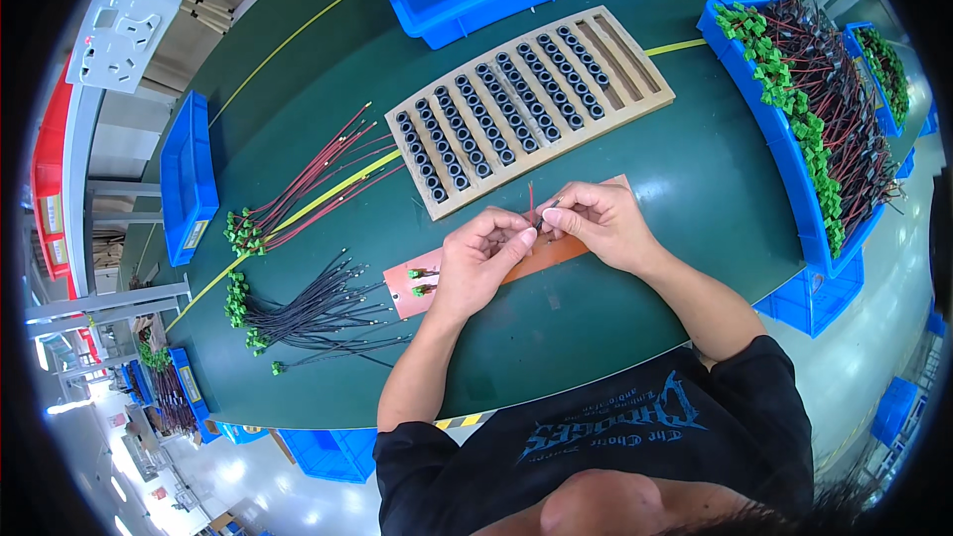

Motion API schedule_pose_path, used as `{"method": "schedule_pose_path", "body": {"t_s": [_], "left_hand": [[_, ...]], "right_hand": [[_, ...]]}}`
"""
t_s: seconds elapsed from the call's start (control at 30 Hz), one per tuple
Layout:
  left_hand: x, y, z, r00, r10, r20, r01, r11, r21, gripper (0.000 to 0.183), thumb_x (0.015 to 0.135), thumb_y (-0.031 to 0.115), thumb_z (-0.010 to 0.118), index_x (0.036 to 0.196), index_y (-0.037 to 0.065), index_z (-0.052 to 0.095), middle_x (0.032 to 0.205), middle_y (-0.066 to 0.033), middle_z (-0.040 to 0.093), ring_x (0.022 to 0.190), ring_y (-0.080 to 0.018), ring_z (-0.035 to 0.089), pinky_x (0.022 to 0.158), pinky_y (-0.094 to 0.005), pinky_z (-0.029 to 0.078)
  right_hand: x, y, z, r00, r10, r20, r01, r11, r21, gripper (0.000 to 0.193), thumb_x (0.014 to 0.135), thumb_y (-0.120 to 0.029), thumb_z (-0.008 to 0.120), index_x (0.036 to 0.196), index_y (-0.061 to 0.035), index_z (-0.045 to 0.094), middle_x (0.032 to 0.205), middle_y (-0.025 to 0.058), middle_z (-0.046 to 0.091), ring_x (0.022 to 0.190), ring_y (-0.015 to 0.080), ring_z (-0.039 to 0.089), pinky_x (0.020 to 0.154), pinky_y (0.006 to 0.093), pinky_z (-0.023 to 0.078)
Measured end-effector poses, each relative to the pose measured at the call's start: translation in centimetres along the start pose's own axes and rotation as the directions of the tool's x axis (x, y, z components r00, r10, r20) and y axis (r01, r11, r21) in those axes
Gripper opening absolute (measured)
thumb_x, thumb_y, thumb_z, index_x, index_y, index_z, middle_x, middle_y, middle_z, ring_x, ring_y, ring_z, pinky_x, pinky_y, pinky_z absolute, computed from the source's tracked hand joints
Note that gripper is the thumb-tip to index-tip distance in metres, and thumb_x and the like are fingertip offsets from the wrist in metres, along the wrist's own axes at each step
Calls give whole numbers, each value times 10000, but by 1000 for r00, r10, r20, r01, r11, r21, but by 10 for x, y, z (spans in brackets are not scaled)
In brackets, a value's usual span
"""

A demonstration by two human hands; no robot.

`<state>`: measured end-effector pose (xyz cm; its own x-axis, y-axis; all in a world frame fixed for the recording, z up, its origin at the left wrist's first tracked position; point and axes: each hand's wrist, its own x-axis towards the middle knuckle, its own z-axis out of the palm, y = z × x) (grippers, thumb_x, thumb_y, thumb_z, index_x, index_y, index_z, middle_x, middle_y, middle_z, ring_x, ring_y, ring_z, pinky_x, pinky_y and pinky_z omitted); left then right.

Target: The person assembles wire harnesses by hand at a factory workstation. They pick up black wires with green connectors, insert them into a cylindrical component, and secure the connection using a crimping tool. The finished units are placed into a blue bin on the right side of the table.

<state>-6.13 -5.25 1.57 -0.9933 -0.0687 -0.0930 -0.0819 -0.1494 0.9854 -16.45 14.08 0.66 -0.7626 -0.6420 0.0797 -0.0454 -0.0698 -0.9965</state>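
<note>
My left hand and my right hand meet above an orange-pink board, their fingertips closed in a pinch. Between them shows a small dark piece, partly covered by the fingers; its exact kind is too small to make out. A thin red wire sticks up beside the fingertips. On the board's left end, next to my left hand, sit two green connectors. Left of the board lies a bundle of black wires with green connectors, and beyond it a bundle of red wires.
A wooden rack with rows of black ring-shaped parts lies ahead of my hands. Behind it stands a blue bin. At right, a blue bin is heaped with green-ended wires. Another blue bin stands on the green table at left.
</note>
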Motion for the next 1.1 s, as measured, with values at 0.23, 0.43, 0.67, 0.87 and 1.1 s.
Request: {"method": "schedule_pose_path", "body": {"t_s": [0.23,0.43,0.67,0.87,1.1], "left_hand": [[4,-5,4,999,15,-49,-15,1000,-15,126,960,-29,684,1085,-37,668,1026,-76,657,910,-147,684,811,-270,565],[5,-5,0,998,63,-6,-63,998,-3,87,946,-56,687,1031,-41,682,994,-89,650,912,-157,686,817,-280,570],[5,0,-1,998,59,5,-59,998,9,84,942,-76,678,1014,-32,685,984,-85,642,906,-140,662,813,-274,561],[3,-6,5,995,90,-42,-89,995,34,100,948,-71,674,1034,-21,681,1000,-84,651,910,-126,640,810,-267,539],[9,8,-2,999,-27,22,25,995,94,143,1005,37,641,1101,-37,717,967,-67,654,853,-125,609,776,-267,512]], "right_hand": [[-1,-3,5,1000,9,26,-12,995,98,146,986,-100,699,952,41,714,860,68,749,761,77,677,677,231,566],[-2,-4,5,1000,-5,18,5,1000,23,138,999,-85,676,958,42,710,878,74,743,753,72,661,684,236,565],[-5,2,3,1000,-2,10,1,994,107,134,1010,-81,656,1053,41,691,922,75,739,767,74,666,700,241,570],[0,-3,-1,998,-48,36,43,992,115,160,1014,-94,654,1093,38,698,931,73,732,810,89,693,727,237,580],[2,-6,-7,992,-94,86,88,993,77,150,1015,-87,652,1079,38,706,1005,73,722,875,109,702,781,252,582]]}}
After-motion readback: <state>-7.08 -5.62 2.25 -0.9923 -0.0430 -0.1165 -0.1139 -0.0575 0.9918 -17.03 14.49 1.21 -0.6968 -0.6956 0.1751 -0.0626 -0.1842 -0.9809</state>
